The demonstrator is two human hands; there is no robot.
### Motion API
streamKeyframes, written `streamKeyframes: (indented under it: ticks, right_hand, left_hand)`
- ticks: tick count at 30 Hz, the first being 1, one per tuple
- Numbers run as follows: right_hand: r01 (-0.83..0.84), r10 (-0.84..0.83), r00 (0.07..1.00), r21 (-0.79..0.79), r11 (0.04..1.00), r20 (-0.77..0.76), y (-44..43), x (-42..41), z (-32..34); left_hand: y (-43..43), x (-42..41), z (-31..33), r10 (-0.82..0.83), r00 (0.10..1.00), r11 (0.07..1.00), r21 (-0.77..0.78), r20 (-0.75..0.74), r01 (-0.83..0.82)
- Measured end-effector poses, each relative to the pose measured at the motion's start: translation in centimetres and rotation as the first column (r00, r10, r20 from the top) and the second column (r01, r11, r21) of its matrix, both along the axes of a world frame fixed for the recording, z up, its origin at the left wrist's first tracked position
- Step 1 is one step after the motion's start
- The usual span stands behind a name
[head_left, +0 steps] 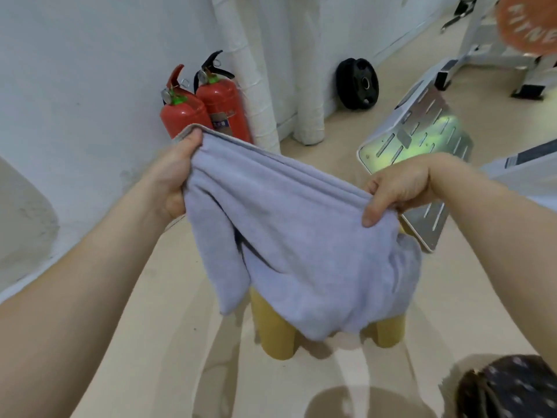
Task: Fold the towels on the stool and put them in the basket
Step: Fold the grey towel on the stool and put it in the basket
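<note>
A pale lavender towel (295, 236) hangs doubled over between my two hands in the middle of the view. My left hand (177, 173) grips its upper left edge, thumb on top. My right hand (394, 188) pinches the upper right edge. The towel's lower part droops over a stool with yellow legs (275, 330), hiding the seat. More lavender cloth (407, 251) bunches at the stool's right side. A dark patterned basket (509, 387) shows at the bottom right corner.
Two red fire extinguishers (208, 107) stand against the white wall behind the towel. A black weight plate (357, 84) leans on the wall. A metal slotted footplate of a gym machine (422, 140) lies right of the stool. The floor is beige.
</note>
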State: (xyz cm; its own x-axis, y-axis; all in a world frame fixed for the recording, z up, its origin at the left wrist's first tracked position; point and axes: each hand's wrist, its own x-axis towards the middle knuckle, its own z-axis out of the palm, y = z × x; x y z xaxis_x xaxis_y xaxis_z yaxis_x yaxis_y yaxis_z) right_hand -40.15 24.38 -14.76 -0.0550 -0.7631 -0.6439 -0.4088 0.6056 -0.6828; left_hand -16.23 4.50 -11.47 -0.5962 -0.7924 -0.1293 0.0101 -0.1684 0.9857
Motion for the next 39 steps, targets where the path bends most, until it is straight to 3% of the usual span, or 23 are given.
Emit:
streamKeyframes:
  ticks: [2, 4, 5, 7, 8, 9, 11, 13, 15, 23, 26, 29, 31, 33, 36, 37, 39]
  right_hand:
    - [0.137, -0.137, 0.990, -0.003, 0.991, -0.011, 2.1, -2.6, 0.2]
    - [0.314, -0.314, 0.941, -0.022, 0.949, -0.127, 3.8, -4.6, 0.4]
    - [0.399, -0.399, 0.885, -0.054, 0.916, -0.240, 4.3, -5.5, 0.2]
    - [0.499, -0.522, 0.687, -0.194, 0.845, -0.505, 4.3, -6.9, -0.7]
    - [0.506, -0.561, 0.586, -0.276, 0.817, -0.586, 3.8, -6.9, -1.4]
    - [0.496, -0.584, 0.549, -0.328, 0.804, -0.598, 3.3, -6.3, -2.4]
    - [0.511, -0.576, 0.657, -0.274, 0.815, -0.487, 2.3, -4.5, -4.7]
    - [0.560, -0.569, 0.781, -0.115, 0.821, -0.258, 1.5, -2.5, -7.2]
    - [0.584, -0.583, 0.790, -0.061, 0.810, -0.188, 1.1, -1.9, -8.7]
    - [0.494, -0.498, 0.840, -0.077, 0.866, -0.214, -0.2, -0.1, -9.1]
    - [0.429, -0.443, 0.882, -0.118, 0.896, -0.158, -2.9, 2.8, -10.1]
    - [0.366, -0.405, 0.893, -0.204, 0.908, -0.197, -5.8, 5.1, -9.9]
    - [0.387, -0.438, 0.876, -0.247, 0.888, -0.201, -7.4, 5.3, -9.0]
    - [0.470, -0.499, 0.862, -0.233, 0.852, -0.085, -8.2, 4.3, -8.1]
    - [0.649, -0.615, 0.754, -0.119, 0.751, 0.229, -8.8, 3.2, -6.9]
    - [0.714, -0.666, 0.692, -0.132, 0.687, 0.277, -9.1, 3.1, -7.0]
    - [0.813, -0.786, 0.574, -0.274, 0.514, 0.229, -9.9, 2.9, -7.6]
  left_hand:
    - [-1.0, 0.3, -1.3, 0.058, 0.993, 0.998, 0.023, 0.104, -0.061]
    - [-2.2, 0.6, -3.4, 0.134, 0.951, 0.988, 0.035, 0.280, -0.149]
    - [-2.8, 0.7, -4.6, 0.148, 0.923, 0.984, 0.039, 0.355, -0.173]
    - [-3.4, 0.4, -6.7, 0.163, 0.874, 0.981, 0.018, 0.458, -0.193]
    - [-3.1, 0.3, -7.6, 0.176, 0.846, 0.981, -0.020, 0.503, -0.192]
    - [-2.8, 0.3, -8.5, 0.183, 0.816, 0.982, -0.066, 0.549, -0.176]
    - [-1.8, 0.2, -10.2, 0.077, 0.776, 0.997, -0.046, 0.626, -0.062]
    - [-0.2, 0.2, -11.0, -0.181, 0.726, 0.983, 0.119, 0.663, 0.137]
    - [0.6, 0.0, -11.6, -0.355, 0.644, 0.932, 0.201, 0.678, 0.302]
    - [-0.8, 3.2, -13.5, -0.310, 0.636, 0.948, 0.177, 0.706, 0.266]
    - [-2.8, 7.4, -12.5, -0.255, 0.603, 0.967, 0.184, 0.756, 0.178]
    - [-4.9, 11.7, -11.2, -0.052, 0.574, 0.997, 0.012, 0.817, 0.072]
    - [-6.3, 13.6, -10.3, 0.182, 0.643, 0.983, -0.153, 0.744, -0.102]
    - [-7.9, 14.6, -9.3, 0.369, 0.732, 0.929, -0.222, 0.573, -0.295]
    - [-10.0, 15.1, -8.5, 0.464, 0.785, 0.885, -0.251, 0.410, -0.392]
    - [-10.4, 15.1, -8.5, 0.476, 0.795, 0.877, -0.264, 0.377, -0.400]
    - [-11.1, 14.8, -9.1, 0.509, 0.789, 0.855, -0.303, 0.343, -0.420]
